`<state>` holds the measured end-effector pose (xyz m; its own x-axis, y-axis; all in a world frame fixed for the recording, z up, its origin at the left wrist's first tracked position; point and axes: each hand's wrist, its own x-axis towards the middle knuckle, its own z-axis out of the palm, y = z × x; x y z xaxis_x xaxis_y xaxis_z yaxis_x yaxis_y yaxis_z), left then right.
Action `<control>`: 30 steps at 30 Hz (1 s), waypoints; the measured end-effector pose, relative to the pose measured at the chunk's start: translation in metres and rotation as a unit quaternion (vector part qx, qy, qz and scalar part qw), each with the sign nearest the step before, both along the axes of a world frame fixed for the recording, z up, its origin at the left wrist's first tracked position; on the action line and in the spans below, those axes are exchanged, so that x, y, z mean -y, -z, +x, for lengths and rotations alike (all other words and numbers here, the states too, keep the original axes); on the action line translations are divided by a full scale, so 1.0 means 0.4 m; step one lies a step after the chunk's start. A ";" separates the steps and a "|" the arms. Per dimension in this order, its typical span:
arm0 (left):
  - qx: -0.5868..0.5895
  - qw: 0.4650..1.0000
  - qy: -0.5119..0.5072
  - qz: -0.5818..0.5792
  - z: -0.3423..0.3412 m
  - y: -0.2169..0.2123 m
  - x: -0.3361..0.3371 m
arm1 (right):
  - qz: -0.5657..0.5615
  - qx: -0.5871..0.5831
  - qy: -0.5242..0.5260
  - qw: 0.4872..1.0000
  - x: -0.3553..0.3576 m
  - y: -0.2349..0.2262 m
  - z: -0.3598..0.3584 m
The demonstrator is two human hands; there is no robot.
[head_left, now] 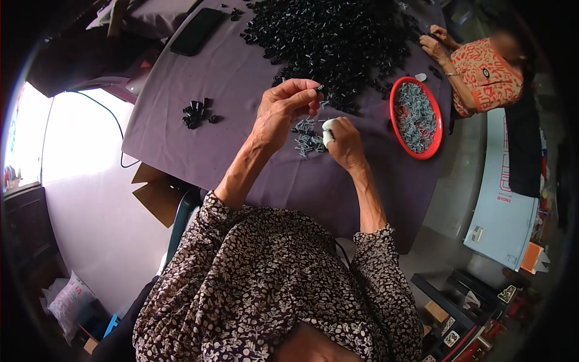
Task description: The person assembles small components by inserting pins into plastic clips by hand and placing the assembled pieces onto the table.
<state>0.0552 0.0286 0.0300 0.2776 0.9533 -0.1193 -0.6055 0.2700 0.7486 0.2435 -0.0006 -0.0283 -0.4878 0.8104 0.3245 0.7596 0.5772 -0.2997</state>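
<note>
My left hand (278, 111) is closed in a pinch, thumb against forefinger, on a small black plastic piece (320, 88). Just right of it and a little nearer, my right hand (347, 143) has its fingers curled together, with white wrapping (328, 134) around a digit. A thin pin seems to stick out by its fingertips, but what it grips is too small to make out. Beside that hand lies a small heap of grey screw-like pins (306, 143). A large pile of black plastic pieces (332, 42) spreads over the table beyond both hands.
A red oval basket (441, 123) of grey pins stands on the right of the purple-covered table (235, 151). At left lie a few black pieces (194, 113); a black phone (196, 31) is farther back. Another person's hands (435, 43) reach the far right edge.
</note>
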 end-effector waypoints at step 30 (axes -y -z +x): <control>-0.062 0.997 0.013 0.054 0.044 -0.039 0.031 | -0.140 -0.334 0.091 0.928 -0.015 -0.237 -0.031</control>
<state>0.0729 0.0162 0.0456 0.2925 0.9549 -0.0507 -0.5008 0.1981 0.8426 0.2312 0.0056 0.0666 -0.1002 0.9581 0.2684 0.4277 0.2851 -0.8578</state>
